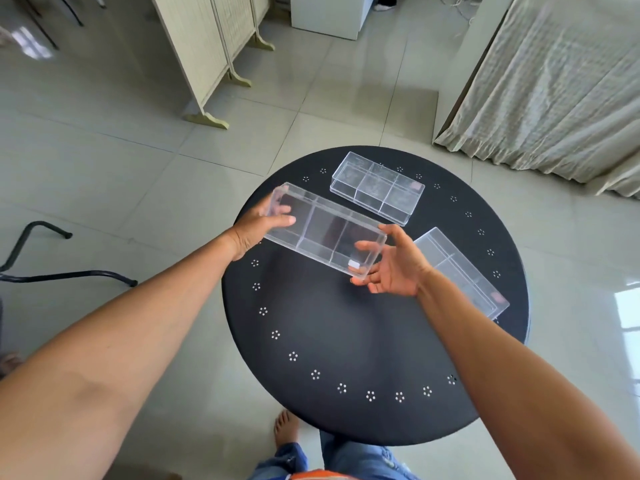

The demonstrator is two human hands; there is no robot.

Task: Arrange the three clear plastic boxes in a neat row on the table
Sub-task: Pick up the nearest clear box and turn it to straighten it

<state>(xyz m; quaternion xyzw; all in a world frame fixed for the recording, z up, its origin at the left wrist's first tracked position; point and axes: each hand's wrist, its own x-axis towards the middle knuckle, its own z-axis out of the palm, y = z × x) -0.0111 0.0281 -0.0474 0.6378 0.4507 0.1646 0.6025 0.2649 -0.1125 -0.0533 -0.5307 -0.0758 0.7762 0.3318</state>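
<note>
Held box (325,233): frame centre, tilted above the black round table (346,341).
Left hand (258,225): fingers gripping its upper-left end.
Right hand (393,265): fingers gripping its lower-right end.
Other boxes: one upper centre (377,192), one right (464,275), both on the table.

A round black table (346,341) with a ring of small punched flower patterns near its rim stands on a floor of large, glossy pale grey tiles (104,150). Beyond the table to the left, a cream folding screen (207,46) with woven panels rests on curved wooden feet. Straight beyond the table sits a white box-like cabinet (329,15). To the table's far right hangs a crinkled off-white curtain (554,81), reaching the floor. Left of the table, black bent metal tubing (41,254), possibly a chair's legs, lies low on the tiles. Bright daylight reflects off the tiles at the table's right (627,317).
</note>
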